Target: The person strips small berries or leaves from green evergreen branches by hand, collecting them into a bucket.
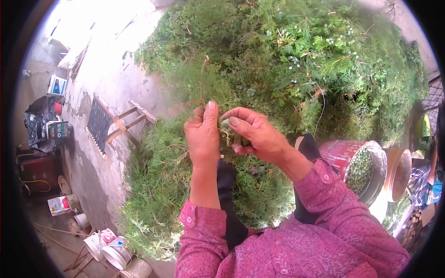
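My left hand (202,136) is closed round a cut conifer twig (202,78), whose bare brown stem sticks up above the thumb. Close beside it, my right hand (259,136) has thumb and fingers curled together over small green cones (225,125) on the sprig. How many cones lie inside the fingers is hidden. Both hands are above a large heap of green conifer branches (259,60), with pale bluish cones (294,62) showing among the foliage. To the right stands a red bucket (331,155) holding many picked green cones (359,172).
A tan bucket (397,173) stands right of the red one. On the concrete floor (104,60) to the left is a wooden folding stool (121,123) with a dark woven seat. White buckets (116,252) are at lower left, and a dark quilted bag (39,123) is at far left.
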Demonstrator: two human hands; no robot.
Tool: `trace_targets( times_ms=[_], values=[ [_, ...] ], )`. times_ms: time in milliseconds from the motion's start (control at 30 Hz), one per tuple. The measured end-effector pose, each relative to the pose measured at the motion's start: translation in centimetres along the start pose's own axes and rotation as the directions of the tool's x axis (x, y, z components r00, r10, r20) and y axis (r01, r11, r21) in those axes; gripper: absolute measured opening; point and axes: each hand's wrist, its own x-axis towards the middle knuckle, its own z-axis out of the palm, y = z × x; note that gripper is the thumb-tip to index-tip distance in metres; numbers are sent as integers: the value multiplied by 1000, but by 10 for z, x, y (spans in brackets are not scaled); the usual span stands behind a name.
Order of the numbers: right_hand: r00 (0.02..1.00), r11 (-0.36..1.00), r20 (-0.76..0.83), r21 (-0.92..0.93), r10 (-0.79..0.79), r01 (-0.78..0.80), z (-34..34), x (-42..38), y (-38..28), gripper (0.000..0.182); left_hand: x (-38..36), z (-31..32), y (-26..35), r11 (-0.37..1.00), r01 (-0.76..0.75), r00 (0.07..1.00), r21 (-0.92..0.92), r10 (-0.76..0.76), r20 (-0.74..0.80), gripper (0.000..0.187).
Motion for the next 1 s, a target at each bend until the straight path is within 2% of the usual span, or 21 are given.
trace_targets(
  times_ms=[33, 67, 100, 233, 267, 333, 433, 533, 600, 633, 700, 733, 867, 933, 967, 1000],
  values=[
    [1000, 1000, -1, 2, 2, -2, 1, 0, 0, 22, -1, 2, 0, 991, -60, 997, 117, 66, -48, 9],
    [999, 1000, -36, -2, -2, 2, 2, 0, 1, 22, -1, 2, -1, 991, -58, 997, 119, 65, -49, 9],
    [997, 1000, -72, -6, -7, 7, 2, 1, 1, 23, 0, 2, -3, 977, -123, 990, 171, 133, -44, 12],
    [998, 991, -49, -132, -40, 34, -3, 1, -2, 30, 2, 5, -6, 917, -297, 948, 267, 317, -32, 20],
    [999, 982, -16, -181, -49, 45, -4, 1, -3, 31, 2, 3, -6, 917, -296, 948, 268, 316, -33, 20],
    [998, 972, 16, -229, -56, 58, -4, 0, -3, 31, 4, -3, -6, 836, -288, 942, 467, 336, -20, 22],
    [999, 964, -19, -267, -26, 20, 0, -2, -5, 31, 2, -3, -4, 827, -249, 949, 505, 313, -45, 22],
    [1000, 975, 19, -224, 0, 5, -3, 1, 1, 28, 1, -1, -6, 827, -286, 943, 483, 332, -11, 22],
    [1000, 1000, 30, 27, 5, -5, -6, 4, 7, 27, 1, -1, -4, 835, -264, 947, 483, 319, -33, 22],
    [1000, 1000, 29, 28, 5, -6, -6, 4, 5, 27, 1, -1, -3, 842, -243, 951, 482, 305, -55, 22],
    [994, 971, 10, 210, 111, -111, -4, 3, -2, 26, 1, 0, -2, 877, -233, 959, 420, 279, -51, 21],
    [994, 971, 9, 210, 111, -111, -4, 4, -1, 26, 1, 0, -2, 908, -222, 966, 356, 254, -44, 21],
    [990, 964, 34, 225, 135, -139, -8, 8, 6, 24, 0, -2, -4, 880, -245, 960, 406, 278, -25, 21],
    [991, 966, 61, 223, 121, -131, -9, 9, 7, 22, 1, -2, -6, 817, -300, 934, 492, 357, -23, 21],
    [992, 974, 37, 189, 119, -124, -8, 9, 7, 21, 0, -2, -6, 817, -300, 934, 493, 356, -23, 21],
    [993, 981, 12, 156, 118, -118, -8, 9, 7, 20, -1, -2, -5, 765, -297, 929, 571, 369, -10, 21]
  ],
)
